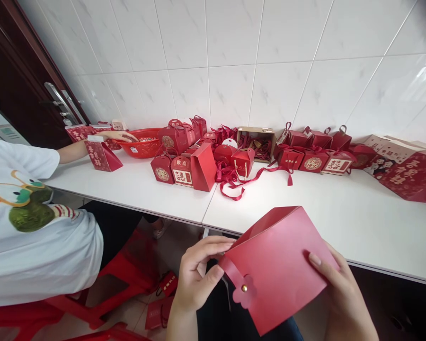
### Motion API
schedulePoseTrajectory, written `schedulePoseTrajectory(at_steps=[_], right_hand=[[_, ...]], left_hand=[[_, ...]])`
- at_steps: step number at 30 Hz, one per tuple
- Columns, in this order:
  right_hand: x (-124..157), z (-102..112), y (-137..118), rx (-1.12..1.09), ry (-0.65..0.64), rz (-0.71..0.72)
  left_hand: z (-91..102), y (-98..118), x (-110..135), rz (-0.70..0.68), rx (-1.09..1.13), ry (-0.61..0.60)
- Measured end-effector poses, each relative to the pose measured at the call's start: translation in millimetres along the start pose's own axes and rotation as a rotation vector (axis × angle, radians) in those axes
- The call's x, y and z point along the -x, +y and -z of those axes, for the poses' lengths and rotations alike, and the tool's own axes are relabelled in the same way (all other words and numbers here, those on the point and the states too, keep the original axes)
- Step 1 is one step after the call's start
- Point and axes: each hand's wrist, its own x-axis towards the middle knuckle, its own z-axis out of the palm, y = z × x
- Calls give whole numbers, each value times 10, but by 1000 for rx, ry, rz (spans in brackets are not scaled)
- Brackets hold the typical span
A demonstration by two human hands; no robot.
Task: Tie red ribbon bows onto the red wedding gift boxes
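I hold a flat red card box blank (pixel 280 265) in front of me, below the table edge. A flower-shaped clasp with a gold stud (pixel 244 289) hangs from its lower left corner. My left hand (pixel 199 274) pinches the blank's left edge by the clasp strap, fingers closed on it. From the right, my right hand (pixel 335 289) grips the other edge, thumb on the front face. The top of the blank is slightly opened.
A white table (pixel 341 222) carries several folded red gift boxes (pixel 182 170), loose red ribbons (pixel 234 182) and a brown carton (pixel 257 139). On the left a person in a white shirt (pixel 31 227) reaches into a red basin (pixel 142 144). Red plastic stools (pixel 128 279) stand below.
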Motion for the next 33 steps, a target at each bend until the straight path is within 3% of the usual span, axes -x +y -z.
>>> schedulePoseTrajectory(at_steps=[8, 14, 20, 24, 28, 30, 33], right_hand=[[30, -45, -5, 45, -4, 11], [33, -22, 41, 15, 81, 4], [-40, 46, 45, 51, -201, 95], [-31, -32, 28, -68, -81, 99], [-44, -123, 7, -165, -31, 74], [-56, -125, 6, -158, -6, 98], [-78, -85, 48, -85, -8, 158]], left_hand=[[-35, -69, -23, 24, 59, 66], [-22, -112, -10, 55, 171, 61], [46, -86, 15, 79, 146, 102], [56, -137, 9, 122, 148, 162], [-79, -189, -50, 340, 222, 365], [-186, -174, -89, 479, 306, 371], [-335, -115, -140, 574, 330, 411]])
